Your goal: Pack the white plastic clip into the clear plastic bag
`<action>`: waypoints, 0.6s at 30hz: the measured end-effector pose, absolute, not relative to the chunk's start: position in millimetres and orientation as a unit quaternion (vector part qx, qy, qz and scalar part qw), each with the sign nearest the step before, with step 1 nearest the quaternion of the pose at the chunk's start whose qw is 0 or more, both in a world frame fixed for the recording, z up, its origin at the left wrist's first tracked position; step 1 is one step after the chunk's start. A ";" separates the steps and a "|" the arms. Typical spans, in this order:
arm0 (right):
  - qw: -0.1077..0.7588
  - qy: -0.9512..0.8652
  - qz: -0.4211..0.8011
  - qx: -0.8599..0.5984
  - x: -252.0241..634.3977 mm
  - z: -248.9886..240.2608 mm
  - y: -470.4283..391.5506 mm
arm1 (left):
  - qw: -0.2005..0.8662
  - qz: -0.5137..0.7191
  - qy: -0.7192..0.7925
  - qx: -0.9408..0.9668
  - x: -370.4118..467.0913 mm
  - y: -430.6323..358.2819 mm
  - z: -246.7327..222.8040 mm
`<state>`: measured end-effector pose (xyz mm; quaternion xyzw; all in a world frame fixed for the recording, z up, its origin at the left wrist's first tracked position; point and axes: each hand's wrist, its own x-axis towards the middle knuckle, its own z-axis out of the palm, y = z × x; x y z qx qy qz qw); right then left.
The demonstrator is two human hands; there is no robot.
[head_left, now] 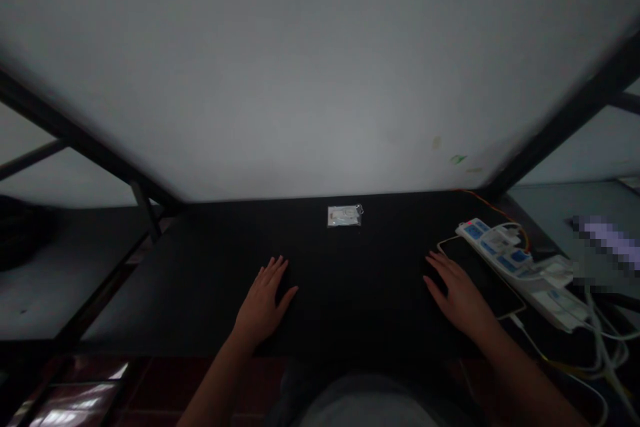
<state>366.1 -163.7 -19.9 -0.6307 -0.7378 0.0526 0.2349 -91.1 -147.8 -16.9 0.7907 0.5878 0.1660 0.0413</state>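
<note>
My left hand [263, 303] lies flat on the black tabletop [200, 280], fingers stretched out and thumb apart, holding nothing. Toward the right side my right hand [457, 297] rests with its fingers spread and empty, close beside a dark, pale-edged device [483, 273] that looks like a phone or tablet; whether they touch I cannot tell. Between and beyond the hands, near the wall, lies a small clear plastic packet [344, 216] with something whitish inside and a metal clip or ring at its right corner.
A white power strip [520, 273] with plugs and blue sockets runs along the right edge. White cables [600, 340] tangle at the lower right. Black slanted frame bars [90, 153] stand on both sides, before a pale wall [320, 80]. Reddish floor [170, 380] shows below.
</note>
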 end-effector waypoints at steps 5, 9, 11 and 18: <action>0.240 -0.739 0.031 -0.629 361.2 -18.1 -184.2 | 0.027 0.164 0.604 0.780 -88.2 -161.5 -13.9; 0.258 -0.696 -0.026 -0.669 365.6 2.4 -189.4 | 0.030 0.166 0.607 0.776 -86.0 -158.3 -12.2; 0.248 -0.630 -0.085 -0.731 375.0 12.1 -195.2 | 0.032 0.164 0.608 0.776 -86.0 -157.9 -12.2; 0.177 -0.572 -0.056 -0.799 399.7 17.2 -211.0 | 0.031 0.170 0.613 0.771 -85.8 -157.6 -12.1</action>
